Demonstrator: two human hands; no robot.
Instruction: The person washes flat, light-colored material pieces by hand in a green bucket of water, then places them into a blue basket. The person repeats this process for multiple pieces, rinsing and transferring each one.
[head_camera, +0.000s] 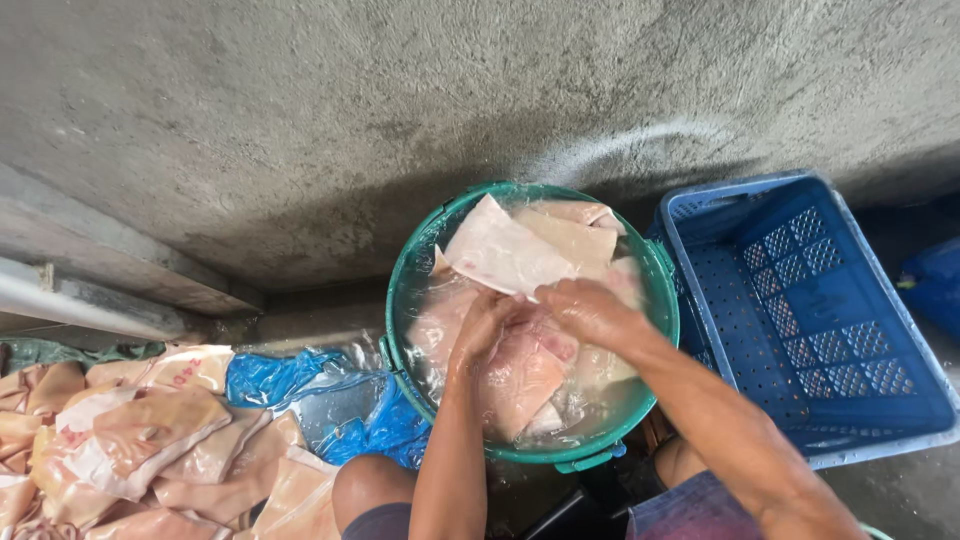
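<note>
While the knees are seen bent at the bottom edge, both forearms are stretched forward over a green bucket (400, 300) set on the floor. The left hand (485, 322) is dipped at the middle of the bucket, its fingers (500, 303) curled onto the lower edge of a pale pink slab of skin (500, 252). The right hand (590, 310) is laid just beside it, fingers clenched on the same edge, so the slab is held by both hands and lifted, tilted up and away from them toward the far rim. More pale pieces (520, 385) are seen lying in the water beneath the hands. To the left, near the knee, a heap of similar pinkish slabs (140, 440) is piled on a blue plastic sheet (270, 375). To the right, touching the bucket's side, a blue perforated crate (800, 310) is stood. Farther off, a rough grey concrete wall (400, 100) is seen, with a pipe (80, 300) run along the left.
</note>
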